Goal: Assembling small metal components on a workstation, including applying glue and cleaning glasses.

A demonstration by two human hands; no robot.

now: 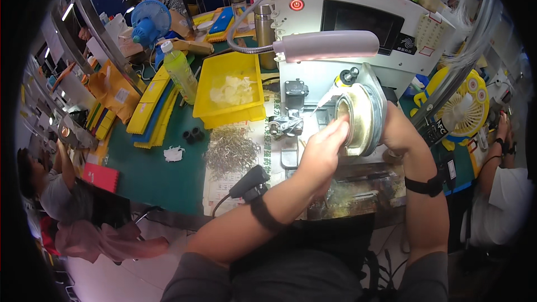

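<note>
Both hands hold a shiny round spool [373, 109] with a gold-toned band and grey rims, tilted on its side in front of the white machine [305, 14]. My left hand [324, 154] grips its near left edge with thumb and fingers. Around its right side closes my right hand [398, 130], whose fingertips are partly hidden behind the rim. Just left of the spool is a small metal clamp fixture [291, 124], with a white-tipped, yellow-and-black tool [340, 81] slanting above it. A pink-white lamp [330, 45] lights the spot.
A yellow bin [207, 113] with pale scraps stands to the left, beside a heap of thin metal wire pieces [232, 154]. Further left are a green drink bottle [180, 72] and yellow and blue trays [150, 113]. A yellow fan [461, 109] stands right; people sit on both sides.
</note>
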